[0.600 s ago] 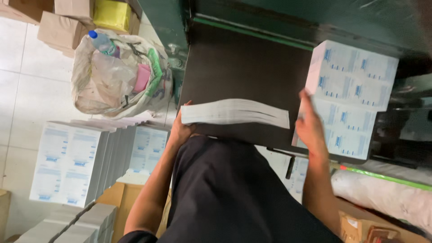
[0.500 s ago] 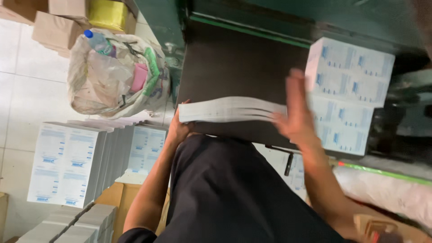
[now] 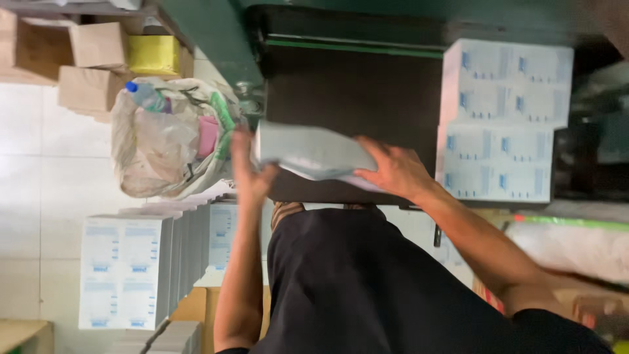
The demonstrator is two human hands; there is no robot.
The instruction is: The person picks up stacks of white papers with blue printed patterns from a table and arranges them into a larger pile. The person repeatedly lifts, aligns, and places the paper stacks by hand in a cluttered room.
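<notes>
I hold a bundle of flat white sheets [image 3: 308, 151] between both hands over a dark table top [image 3: 354, 92]. My left hand [image 3: 246, 172] grips the bundle's left end, fingers pointing up along its edge. My right hand [image 3: 393, 172] clasps the right end, with the thumb on top. The bundle looks curved and blurred. A tall pile of white sheets with blue print [image 3: 504, 118] lies on the table just right of my right hand.
A pale bag of rubbish with a plastic bottle [image 3: 167, 137] sits on the tiled floor at left. Behind it are cardboard boxes [image 3: 92, 65] and a yellow box [image 3: 154, 56]. Rows of white printed sheets [image 3: 124, 272] stand lower left. A green frame [image 3: 216, 33] edges the table.
My right hand has left the blue-printed pile and moved left onto the bundle. The bundle, long and flat before, is now squeezed shorter between both hands.
</notes>
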